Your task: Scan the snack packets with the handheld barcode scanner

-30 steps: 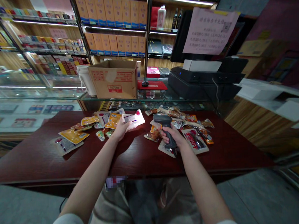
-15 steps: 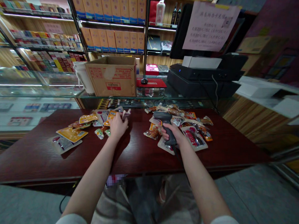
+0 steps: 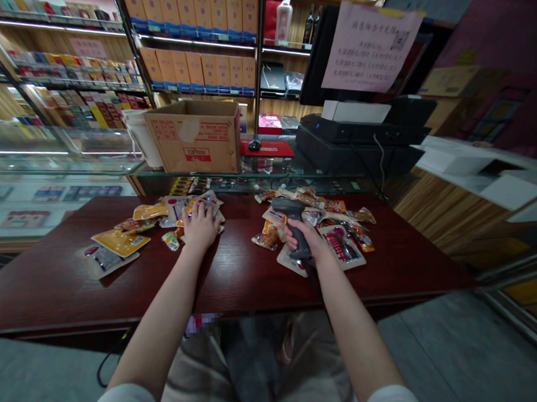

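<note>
Left hand point(image 3: 199, 227) lowered onto shiny plastic pouches point(image 3: 175, 209), curved scanner point(image 3: 289, 208)

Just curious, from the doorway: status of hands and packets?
Left hand on left packet pile. Right hand gripping scanner above right pile. No obstruction visible between piles.

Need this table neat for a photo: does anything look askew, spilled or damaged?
The snack packets lie askew on the table in two loose, overlapping piles. The open cardboard box bears a pale patch, perhaps tape or wear. No spill shows, though the left hand hides some packets.
</note>
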{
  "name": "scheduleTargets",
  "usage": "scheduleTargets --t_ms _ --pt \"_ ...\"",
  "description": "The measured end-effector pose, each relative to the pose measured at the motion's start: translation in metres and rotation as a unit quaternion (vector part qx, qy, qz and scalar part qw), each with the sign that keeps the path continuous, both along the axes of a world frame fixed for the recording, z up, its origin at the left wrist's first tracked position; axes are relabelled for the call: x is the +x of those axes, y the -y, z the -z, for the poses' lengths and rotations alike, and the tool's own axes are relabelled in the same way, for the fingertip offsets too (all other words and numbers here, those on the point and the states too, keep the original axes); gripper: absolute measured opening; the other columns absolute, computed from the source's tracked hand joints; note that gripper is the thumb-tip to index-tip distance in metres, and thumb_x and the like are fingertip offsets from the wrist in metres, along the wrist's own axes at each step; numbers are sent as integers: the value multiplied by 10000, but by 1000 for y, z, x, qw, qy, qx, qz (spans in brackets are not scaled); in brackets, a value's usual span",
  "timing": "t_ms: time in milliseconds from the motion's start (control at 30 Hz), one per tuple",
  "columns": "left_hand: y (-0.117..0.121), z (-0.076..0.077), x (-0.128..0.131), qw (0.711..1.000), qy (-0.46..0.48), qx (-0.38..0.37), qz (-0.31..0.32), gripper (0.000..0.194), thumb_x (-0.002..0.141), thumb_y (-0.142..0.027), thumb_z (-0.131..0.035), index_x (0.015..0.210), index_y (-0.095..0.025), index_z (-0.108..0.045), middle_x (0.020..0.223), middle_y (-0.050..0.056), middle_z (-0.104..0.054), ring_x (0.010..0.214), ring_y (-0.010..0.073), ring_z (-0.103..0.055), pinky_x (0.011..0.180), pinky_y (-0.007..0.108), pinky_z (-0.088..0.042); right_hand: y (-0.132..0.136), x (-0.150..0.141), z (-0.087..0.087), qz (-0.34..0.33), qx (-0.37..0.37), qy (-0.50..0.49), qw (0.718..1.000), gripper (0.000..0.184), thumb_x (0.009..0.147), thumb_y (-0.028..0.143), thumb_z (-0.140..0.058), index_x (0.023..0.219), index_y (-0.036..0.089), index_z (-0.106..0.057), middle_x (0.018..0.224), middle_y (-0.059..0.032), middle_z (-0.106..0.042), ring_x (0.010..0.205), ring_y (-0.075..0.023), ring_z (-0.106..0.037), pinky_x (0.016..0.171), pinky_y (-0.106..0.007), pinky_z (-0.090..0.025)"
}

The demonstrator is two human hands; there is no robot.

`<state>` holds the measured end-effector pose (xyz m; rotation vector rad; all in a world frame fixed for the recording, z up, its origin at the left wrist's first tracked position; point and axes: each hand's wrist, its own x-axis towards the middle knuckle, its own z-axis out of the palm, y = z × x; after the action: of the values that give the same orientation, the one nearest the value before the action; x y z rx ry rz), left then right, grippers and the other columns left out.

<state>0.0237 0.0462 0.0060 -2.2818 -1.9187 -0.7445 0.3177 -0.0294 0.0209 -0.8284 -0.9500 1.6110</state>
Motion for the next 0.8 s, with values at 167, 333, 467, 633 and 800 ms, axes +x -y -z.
scheduleTargets --t_ms 167,333,467,633,800 --pt "-2 3 -3 999 38 14 -32 541 909 -400 -443 1343 -108 -582 1547 227 -388 1513 421 -104 1147 681 87 -1 9 -6 50 17 -7 999 325 708 384 -753 887 186 -566 545 69 -513 356 -57 -382 325 -179 -338" --pt "5 -6 17 998 -1 62 31 471 937 -349 -428 1323 -126 -580 1508 222 -444 1508 364 -196 1173 650 89 8 33 -26 98 26 44 994 361 692 392 -762 926 181 -584 546 68 -530 362 -64 -414 333 -186 -353" --pt "21 -8 53 981 6 3 192 437 944 -382 -447 1309 -172 -561 1451 164 -514 1436 301 -373 1225 552 -97 31 72 -36 152 20 125 980 384 687 408 -776 944 177 -606 545 63 -545 365 -78 -444 341 -204 -367" --pt "37 2 105 947 -3 -148 283 663 876 -496 -561 1396 -105 -431 1398 209 -522 1265 327 -528 1051 473 -428 57 116 -21 243 23 179 953 406 670 448 -774 920 162 -631 545 27 -599 402 -106 -506 407 -230 -422" --pt "15 4 123 960 -22 -183 210 592 801 -484 -639 1232 -95 -529 1285 233 -565 1229 397 -522 991 515 -437 54 121 3 290 11 142 946 399 628 481 -764 825 163 -625 518 17 -594 383 -95 -484 384 -212 -380"
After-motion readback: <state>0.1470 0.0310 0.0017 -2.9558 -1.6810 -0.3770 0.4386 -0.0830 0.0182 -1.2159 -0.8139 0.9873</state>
